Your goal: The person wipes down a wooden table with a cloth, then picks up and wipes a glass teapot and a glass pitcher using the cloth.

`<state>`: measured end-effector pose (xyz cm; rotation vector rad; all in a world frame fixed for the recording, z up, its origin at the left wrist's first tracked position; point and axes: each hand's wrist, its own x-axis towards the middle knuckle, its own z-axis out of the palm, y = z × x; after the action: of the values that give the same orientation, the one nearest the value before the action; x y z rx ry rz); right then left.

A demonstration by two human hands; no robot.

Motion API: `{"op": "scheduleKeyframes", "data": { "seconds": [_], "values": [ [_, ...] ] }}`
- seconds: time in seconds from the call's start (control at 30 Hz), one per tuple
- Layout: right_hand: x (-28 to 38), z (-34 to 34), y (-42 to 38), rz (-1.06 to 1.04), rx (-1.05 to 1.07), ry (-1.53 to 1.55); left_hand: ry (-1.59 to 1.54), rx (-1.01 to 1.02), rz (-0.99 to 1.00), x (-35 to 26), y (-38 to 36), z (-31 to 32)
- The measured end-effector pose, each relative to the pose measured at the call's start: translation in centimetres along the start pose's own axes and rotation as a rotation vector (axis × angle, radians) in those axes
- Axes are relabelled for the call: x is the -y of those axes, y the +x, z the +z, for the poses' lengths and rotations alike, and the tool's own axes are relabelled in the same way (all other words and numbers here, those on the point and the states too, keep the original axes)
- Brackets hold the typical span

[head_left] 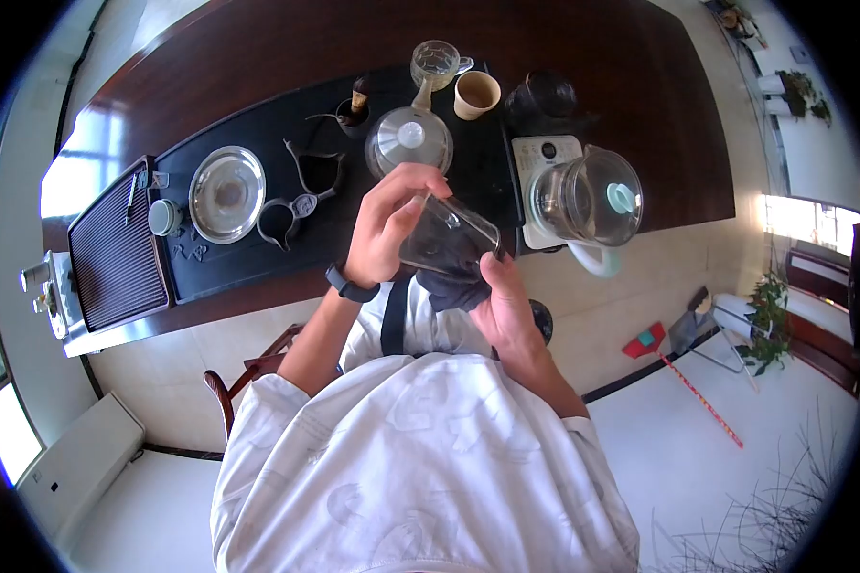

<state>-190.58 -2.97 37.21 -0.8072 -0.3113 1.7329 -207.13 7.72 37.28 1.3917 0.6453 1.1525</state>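
In front of my body, both hands are on a clear glass container (446, 232) with a squarish outline, tilted toward me. My left hand (389, 222), with a dark watch at the wrist, is closed around its upper left side. My right hand (506, 304) grips a dark grey cloth (454, 289) at the container's lower right, its thumb at the glass edge. Part of the cloth shows through the glass; the right fingers are mostly hidden. Just beyond the hands stands a metal-lidded teapot (409, 141) on the black tea tray (244, 263).
A glass kettle (592, 198) stands on a white electric base (533, 153) at right. Behind are a glass mug (435, 63), a paper cup (477, 95) and a dark vessel (542, 95). Leftward lie a steel plate (227, 195), a lidded jar (164, 218) and a slatted tray (117, 250).
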Motion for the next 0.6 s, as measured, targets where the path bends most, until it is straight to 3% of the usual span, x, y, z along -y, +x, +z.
{"op": "scheduleKeyframes", "data": {
  "seconds": [0.23, 0.33, 0.6],
  "values": [
    [2.1, 0.5, -0.2, 0.114, 0.050, -0.121, -0.247, -0.029, -0.097, 0.6, -0.5, 0.9],
    [2.0, 1.0, 0.0, 0.123, 0.112, -0.051, -0.262, -0.010, -0.106, 0.3, -0.4, 0.8],
    [1.6, 1.9, 0.1, 0.045, 0.023, 0.013, -0.199, -0.015, -0.022, 0.2, -0.4, 0.4]
  ]
}}
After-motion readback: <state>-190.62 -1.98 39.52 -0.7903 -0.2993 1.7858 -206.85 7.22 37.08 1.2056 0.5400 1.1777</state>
